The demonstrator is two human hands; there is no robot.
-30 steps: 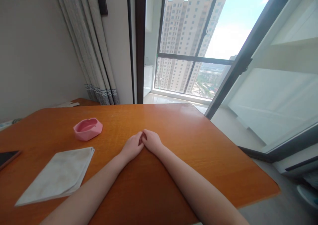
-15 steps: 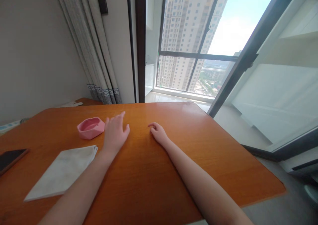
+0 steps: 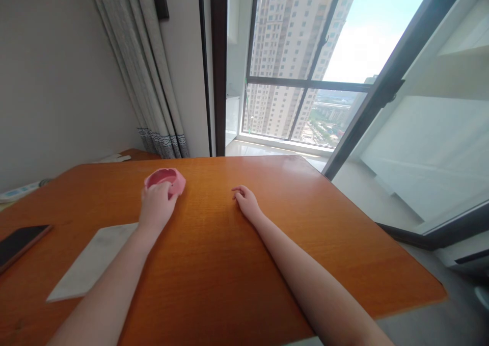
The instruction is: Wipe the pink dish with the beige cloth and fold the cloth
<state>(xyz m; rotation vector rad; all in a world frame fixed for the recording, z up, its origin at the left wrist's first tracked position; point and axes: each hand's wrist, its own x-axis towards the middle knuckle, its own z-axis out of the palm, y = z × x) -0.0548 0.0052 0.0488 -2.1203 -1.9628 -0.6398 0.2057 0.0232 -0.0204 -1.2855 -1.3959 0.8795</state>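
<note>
A pink faceted ashtray (image 3: 179,181) with notches in its rim stands on the far left part of the wooden table (image 3: 214,264). My left hand (image 3: 157,206) is closed on its near side, the thumb at the rim; some of the fingers are hidden. Nearer to me, partly under my left forearm, lies a flat folded white cloth (image 3: 93,262). To the right, my right hand (image 3: 246,202) rests on the tabletop, apart from the ashtray. Its fingers are loosely bent and apart, with nothing in them.
At the left edge lies a dark phone (image 3: 23,241). Behind it is a white power strip (image 3: 19,193). A grey curtain (image 3: 153,81) hangs beyond the table, beside a large window (image 3: 298,81). The table's right edge (image 3: 385,229) slants toward me.
My left hand has moved left from beside the ashtray and closed on it. The ashtray now sits farther right and slightly farther back. My right hand stays in place while the view shifts slightly.
</note>
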